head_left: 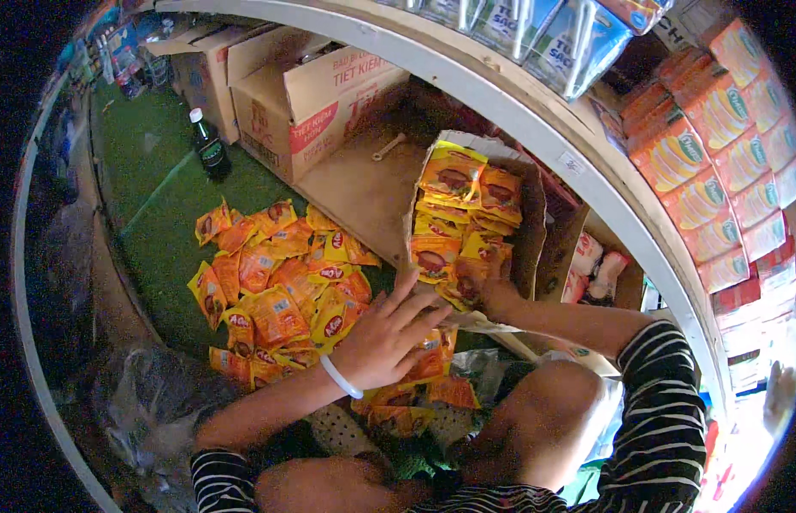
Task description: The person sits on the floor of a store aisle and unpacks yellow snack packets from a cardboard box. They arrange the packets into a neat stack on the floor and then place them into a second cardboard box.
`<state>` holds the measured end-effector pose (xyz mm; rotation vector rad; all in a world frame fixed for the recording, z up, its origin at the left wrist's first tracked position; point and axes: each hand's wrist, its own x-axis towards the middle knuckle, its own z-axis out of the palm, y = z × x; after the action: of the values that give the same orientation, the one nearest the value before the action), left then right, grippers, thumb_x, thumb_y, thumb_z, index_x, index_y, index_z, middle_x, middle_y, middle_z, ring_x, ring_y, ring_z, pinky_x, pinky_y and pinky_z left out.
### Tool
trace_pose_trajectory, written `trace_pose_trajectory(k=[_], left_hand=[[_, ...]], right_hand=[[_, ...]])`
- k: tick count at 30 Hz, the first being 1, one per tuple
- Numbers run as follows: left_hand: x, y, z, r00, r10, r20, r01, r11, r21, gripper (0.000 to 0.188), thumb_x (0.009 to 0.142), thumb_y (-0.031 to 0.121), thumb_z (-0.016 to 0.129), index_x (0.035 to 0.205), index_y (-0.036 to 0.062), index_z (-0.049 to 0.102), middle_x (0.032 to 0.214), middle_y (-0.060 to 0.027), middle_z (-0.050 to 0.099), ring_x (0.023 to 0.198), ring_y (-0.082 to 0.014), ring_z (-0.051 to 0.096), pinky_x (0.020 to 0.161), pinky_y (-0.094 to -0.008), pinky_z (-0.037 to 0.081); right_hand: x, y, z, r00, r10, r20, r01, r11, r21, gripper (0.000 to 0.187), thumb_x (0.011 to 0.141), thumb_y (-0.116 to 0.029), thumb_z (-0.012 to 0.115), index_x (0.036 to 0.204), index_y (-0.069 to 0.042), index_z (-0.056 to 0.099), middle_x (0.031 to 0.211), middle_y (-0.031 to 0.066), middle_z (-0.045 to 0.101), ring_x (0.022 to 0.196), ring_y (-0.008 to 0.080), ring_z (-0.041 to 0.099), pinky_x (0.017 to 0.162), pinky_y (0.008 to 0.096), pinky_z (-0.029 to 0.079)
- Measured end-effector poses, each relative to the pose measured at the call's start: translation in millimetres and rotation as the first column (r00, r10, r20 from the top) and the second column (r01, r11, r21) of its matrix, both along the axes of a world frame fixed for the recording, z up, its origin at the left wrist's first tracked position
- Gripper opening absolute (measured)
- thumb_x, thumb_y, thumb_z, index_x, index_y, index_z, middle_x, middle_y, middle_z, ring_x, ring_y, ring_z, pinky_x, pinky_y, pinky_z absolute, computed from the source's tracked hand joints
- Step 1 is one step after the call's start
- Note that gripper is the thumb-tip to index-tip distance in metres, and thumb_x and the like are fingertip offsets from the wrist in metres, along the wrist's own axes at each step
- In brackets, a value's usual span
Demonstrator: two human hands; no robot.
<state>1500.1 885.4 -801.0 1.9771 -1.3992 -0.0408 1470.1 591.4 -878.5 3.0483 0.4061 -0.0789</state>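
My left hand point(388, 338), with a pale bangle at the wrist, is spread with nothing in it, its fingertips at the near edge of an open cardboard box point(539, 205). Orange and yellow sachets point(454, 175) lie stacked in two columns inside that box. Reaching in from the right, my right hand point(499, 295) is at the nearest sachets point(482, 261); its fingers are dim, and whether they grip one cannot be made out. A loose heap of the same sachets point(283, 286) covers the green floor to the left, and several more lie below my left hand.
A dark bottle with a white cap point(212, 150) stands on the green floor beside larger open cartons point(283, 111). A wrench-like tool point(389, 146) lies on cardboard. Crumpled clear plastic point(159, 410) is at lower left. A metal shelf edge point(577, 162) curves past the box, with stacked orange packs point(697, 162) beyond.
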Motion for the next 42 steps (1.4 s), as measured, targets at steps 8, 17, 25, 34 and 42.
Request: trace_pose_trajectory(k=[8,17,25,34,42], left_hand=[[-3.5,0.2,3.1,0.999,-0.003,0.048,0.003,1.000,-0.004,0.064,0.071,0.017,0.068,0.129,0.0053,0.043,0.130,-0.0140,0.040,0.134,-0.0409,0.020,0.104,-0.0481,0.031],[-6.2,5.6,1.9,0.997,0.004,0.073,-0.003,1.000,-0.006,0.067,0.069,0.019,0.070,0.129,0.0058,0.043,0.132,-0.0127,0.038,0.134,-0.0390,0.020,0.098,-0.0495,0.037],[-4.4,11.6,0.4,0.997,0.007,0.080,-0.008,1.000,0.004,0.069,0.069,0.020,0.070,0.130,0.0066,0.042,0.133,-0.0123,0.037,0.134,-0.0383,0.020,0.098,-0.0485,0.037],[-2.8,15.0,-1.3,1.000,-0.007,-0.008,0.006,0.999,-0.038,0.066,0.071,0.021,0.069,0.130,0.0054,0.042,0.133,-0.0136,0.037,0.133,-0.0396,0.022,0.107,-0.0442,0.028],[-2.2,12.0,1.7,1.000,-0.012,0.003,0.012,1.000,-0.016,0.068,0.069,0.021,0.071,0.129,0.0047,0.042,0.132,-0.0139,0.038,0.132,-0.0399,0.024,0.107,-0.0440,0.028]], right_hand=[[7.7,1.6,-5.0,0.995,-0.104,0.007,0.104,0.995,-0.007,0.058,0.077,-0.018,0.059,0.130,-0.009,0.036,0.133,0.0313,0.029,0.119,0.0465,0.036,0.098,0.0677,0.015],[21.7,-40.4,-62.3,0.966,-0.241,-0.097,0.238,0.970,-0.049,0.061,0.080,-0.025,0.062,0.134,-0.015,0.037,0.146,0.0276,-0.011,0.126,0.0637,-0.004,0.101,0.0694,0.012],[29.9,-11.8,-36.0,0.904,-0.395,-0.166,0.408,0.911,0.058,0.080,0.070,-0.034,0.073,0.134,-0.008,0.031,0.117,0.0223,0.048,0.111,0.0352,0.045,0.092,0.0503,0.039],[47.9,0.9,-8.9,0.319,-0.274,-0.907,0.863,-0.312,0.398,0.011,0.088,-0.018,0.058,0.087,-0.008,0.058,0.068,0.0042,0.060,0.052,0.0162,0.055,0.046,0.0297,0.044],[58.5,-27.5,-35.7,0.373,-0.271,-0.888,0.921,-0.010,0.390,0.015,0.087,-0.022,0.060,0.089,-0.008,0.058,0.066,0.0050,0.060,0.052,0.0170,0.057,0.046,0.0314,0.047]])
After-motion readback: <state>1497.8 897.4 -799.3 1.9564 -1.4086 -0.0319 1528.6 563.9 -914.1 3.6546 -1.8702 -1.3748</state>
